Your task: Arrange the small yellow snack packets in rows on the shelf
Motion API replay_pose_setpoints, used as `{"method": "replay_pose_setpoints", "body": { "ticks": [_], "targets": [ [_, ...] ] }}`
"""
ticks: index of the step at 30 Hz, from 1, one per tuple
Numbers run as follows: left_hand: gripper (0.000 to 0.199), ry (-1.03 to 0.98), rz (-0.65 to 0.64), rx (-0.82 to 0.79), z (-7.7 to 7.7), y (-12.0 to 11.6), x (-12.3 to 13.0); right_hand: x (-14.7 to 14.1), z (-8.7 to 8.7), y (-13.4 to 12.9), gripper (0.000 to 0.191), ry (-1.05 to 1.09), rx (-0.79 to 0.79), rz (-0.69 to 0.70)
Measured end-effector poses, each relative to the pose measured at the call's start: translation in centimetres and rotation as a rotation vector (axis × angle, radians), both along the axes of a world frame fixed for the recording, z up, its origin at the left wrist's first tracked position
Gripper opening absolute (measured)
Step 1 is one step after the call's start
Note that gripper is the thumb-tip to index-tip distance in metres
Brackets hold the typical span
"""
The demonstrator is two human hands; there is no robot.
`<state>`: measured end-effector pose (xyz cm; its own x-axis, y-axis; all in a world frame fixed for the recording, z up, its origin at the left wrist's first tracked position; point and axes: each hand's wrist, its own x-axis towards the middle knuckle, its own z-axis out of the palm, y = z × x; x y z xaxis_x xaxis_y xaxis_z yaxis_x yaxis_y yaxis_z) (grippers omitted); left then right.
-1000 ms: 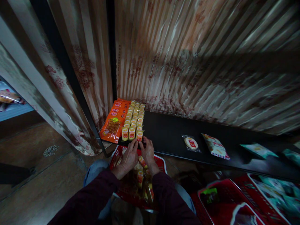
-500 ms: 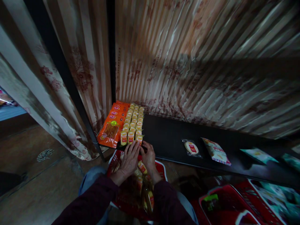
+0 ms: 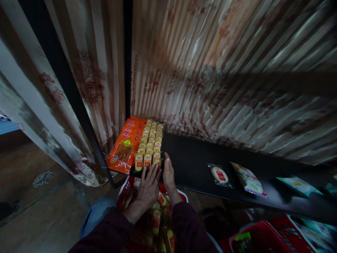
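Small wrapped yellow cakes (image 3: 150, 140) stand in three tight columns on the black shelf (image 3: 189, 151), beside orange snack packets (image 3: 122, 147). My left hand (image 3: 149, 188) lies with fingers stretched out, its fingertips against the front cake of the right-hand column. On the right side of that column my right hand (image 3: 169, 174) is held on edge, fingers straight and nothing visible in it. Below both hands, a red basket (image 3: 184, 195) between my knees holds more wrapped yellow cakes (image 3: 156, 219), partly hidden by my forearms.
Farther right on the shelf lie a round wrapped cake (image 3: 219, 174), a snack bag (image 3: 249, 179) and a pale green packet (image 3: 298, 185). Another red basket (image 3: 263, 232) stands below at right. A patterned curtain (image 3: 210, 70) hangs behind; a dark post (image 3: 79, 105) rises at left.
My right hand has gone from bent fingers at the front cake to straight fingers along the column's right side. My left hand stays at the front. The view has shifted slightly.
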<state>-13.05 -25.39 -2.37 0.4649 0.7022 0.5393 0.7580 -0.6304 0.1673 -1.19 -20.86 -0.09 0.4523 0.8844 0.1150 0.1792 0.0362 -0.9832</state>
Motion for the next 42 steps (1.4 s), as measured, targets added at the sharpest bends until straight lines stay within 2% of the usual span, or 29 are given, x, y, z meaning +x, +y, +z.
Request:
{"method": "replay_pose_setpoints", "body": {
  "ticks": [7,15,21,35,42],
  "targets": [
    [0.055,-0.009,-0.003,-0.014,-0.4,0.7,0.1,-1.7,-0.2,0.4,0.072,0.173,0.001,0.042],
    [0.060,-0.002,0.038,-0.031,-1.2,1.0,0.4,-2.5,0.0,0.1,0.065,0.009,0.006,0.036],
    [0.062,0.008,0.042,-0.030,-1.5,1.2,0.6,-2.7,-0.2,0.0,0.070,-0.102,-0.031,0.005],
    [0.062,0.010,0.044,-0.034,-1.9,1.2,0.5,-2.8,-0.4,0.1,0.068,-0.063,-0.031,-0.032],
    [0.060,0.073,0.081,0.064,-1.6,1.2,0.4,-2.7,0.1,-0.8,0.077,-0.010,-0.057,-0.087]
  ]
}}
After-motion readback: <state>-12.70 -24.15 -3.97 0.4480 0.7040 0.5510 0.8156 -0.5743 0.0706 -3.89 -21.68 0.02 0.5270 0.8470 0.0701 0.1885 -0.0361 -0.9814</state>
